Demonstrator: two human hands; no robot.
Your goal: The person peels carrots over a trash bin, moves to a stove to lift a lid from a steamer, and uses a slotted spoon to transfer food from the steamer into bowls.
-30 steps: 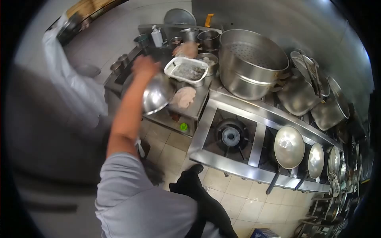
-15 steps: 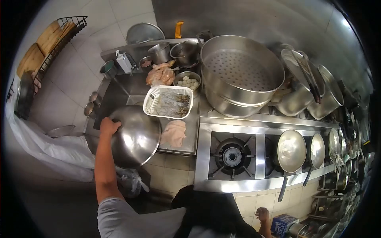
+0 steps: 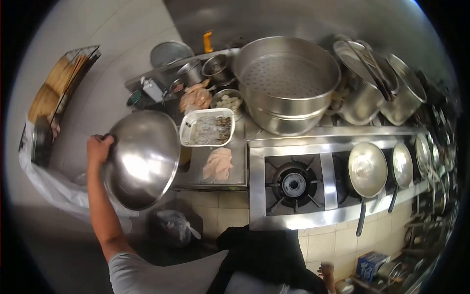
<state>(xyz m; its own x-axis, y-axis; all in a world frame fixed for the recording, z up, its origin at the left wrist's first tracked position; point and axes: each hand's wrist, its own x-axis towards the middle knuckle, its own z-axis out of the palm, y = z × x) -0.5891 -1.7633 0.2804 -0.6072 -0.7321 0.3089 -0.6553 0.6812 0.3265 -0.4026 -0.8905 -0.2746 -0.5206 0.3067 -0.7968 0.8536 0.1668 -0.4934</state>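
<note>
My left hand (image 3: 100,148) is closed on the rim of a large, shiny stainless-steel bowl (image 3: 142,161). The bowl is tilted in front of the sink counter and hides part of it. Just right of it, a white plastic basket (image 3: 185,131) holds grey shrimp (image 3: 213,130). A pink cloth (image 3: 218,164) lies crumpled on the steel counter below the basket. Low in the view, my right hand (image 3: 326,270) hangs beside my body, away from the counter and near a blue box (image 3: 373,264) on the floor. Its fingers are small and blurred.
A huge perforated steamer pot (image 3: 289,110) stands behind the gas burner (image 3: 293,185). Two frying pans (image 3: 368,169) sit on the stove, handles jutting forward. Raw chicken (image 3: 196,97) and a bowl of white balls (image 3: 228,102) are behind the basket. A plastic bag (image 3: 174,228) is below the counter.
My left hand has moved left with the steel bowl, which now shows further left and away from the cloth. The view has shifted slightly. My right hand still hangs low.
</note>
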